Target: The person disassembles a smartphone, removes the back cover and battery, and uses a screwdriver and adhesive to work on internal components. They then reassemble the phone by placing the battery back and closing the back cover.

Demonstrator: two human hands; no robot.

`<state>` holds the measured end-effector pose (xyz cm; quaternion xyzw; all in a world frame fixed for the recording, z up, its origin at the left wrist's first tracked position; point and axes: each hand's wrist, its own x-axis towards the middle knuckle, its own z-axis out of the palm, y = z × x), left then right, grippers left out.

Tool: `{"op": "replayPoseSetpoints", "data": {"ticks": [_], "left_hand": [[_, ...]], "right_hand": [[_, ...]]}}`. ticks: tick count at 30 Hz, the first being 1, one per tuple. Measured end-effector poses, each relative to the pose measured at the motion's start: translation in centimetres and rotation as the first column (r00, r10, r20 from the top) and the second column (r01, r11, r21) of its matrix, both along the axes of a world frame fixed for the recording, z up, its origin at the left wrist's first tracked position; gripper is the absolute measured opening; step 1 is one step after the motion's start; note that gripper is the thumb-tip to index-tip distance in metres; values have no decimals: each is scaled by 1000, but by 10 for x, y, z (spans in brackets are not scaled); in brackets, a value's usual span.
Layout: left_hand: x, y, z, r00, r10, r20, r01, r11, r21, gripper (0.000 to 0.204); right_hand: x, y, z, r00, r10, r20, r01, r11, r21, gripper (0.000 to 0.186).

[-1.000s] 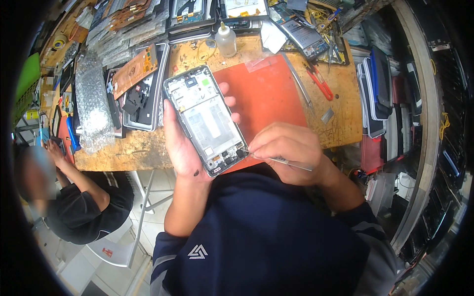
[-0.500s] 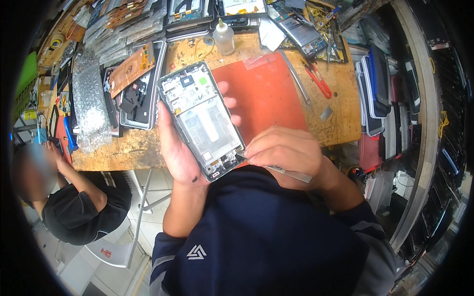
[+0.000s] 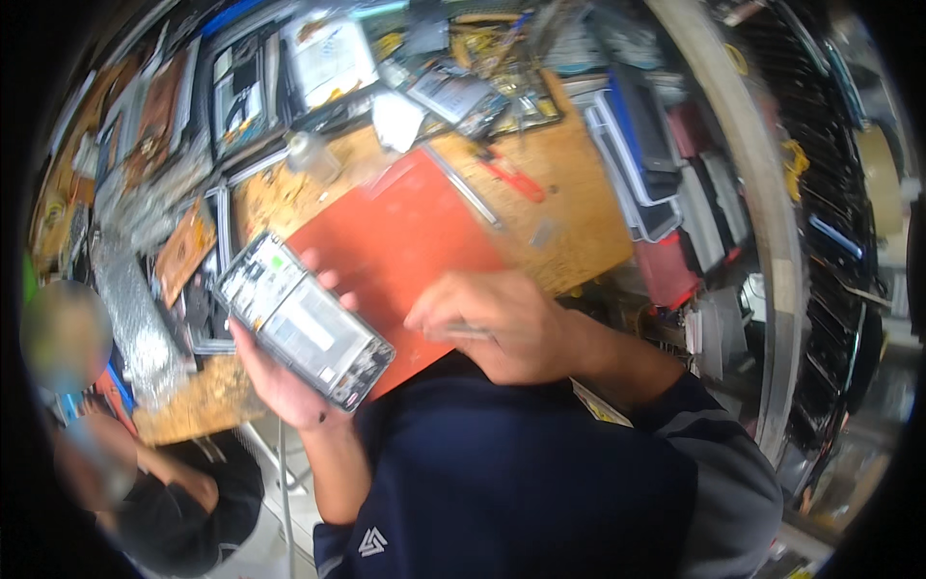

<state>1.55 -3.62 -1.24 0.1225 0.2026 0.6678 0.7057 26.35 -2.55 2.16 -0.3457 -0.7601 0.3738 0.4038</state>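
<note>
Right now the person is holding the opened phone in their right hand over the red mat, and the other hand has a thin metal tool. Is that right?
Not quite. The head view shows the opened phone in the left hand, not the right. The rest holds: it sits over the red mat, and the other hand, the right hand, has the thin metal tool.

Not much in the way of packaging here. There's a long silvery bubble-wrap pouch (image 3: 135, 314) lying at the left end of the wooden bench, near the opened phone frame. A flat white-faced screen panel (image 3: 330, 53) sits at the back of the bench, with a smaller grey one (image 3: 449, 92) to its right (both too blurry to say more). A yellowish label (image 3: 603, 410) peeks out under the right forearm.
</note>
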Motion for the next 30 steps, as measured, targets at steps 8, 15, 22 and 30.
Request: {"op": "replayPoseSetpoints", "data": {"ticks": [8,15,22,30], "left_hand": [[-6,3,-36,1000,6,-15,-5,998,63,72],[4,3,-34,990,52,-130,-49,998,29,73],[4,1,-32,984,84,-160,-93,994,-53,74],[2,-2,-22,991,112,-76,-120,986,-113,74]], "right_hand": [[59,61,-22,860,-450,240,389,883,261,14],[119,149,-17,404,-493,771,632,760,155,20],[105,148,-18,329,-468,820,576,788,219,24],[104,153,-14,414,-621,665,624,726,289,13]]}}
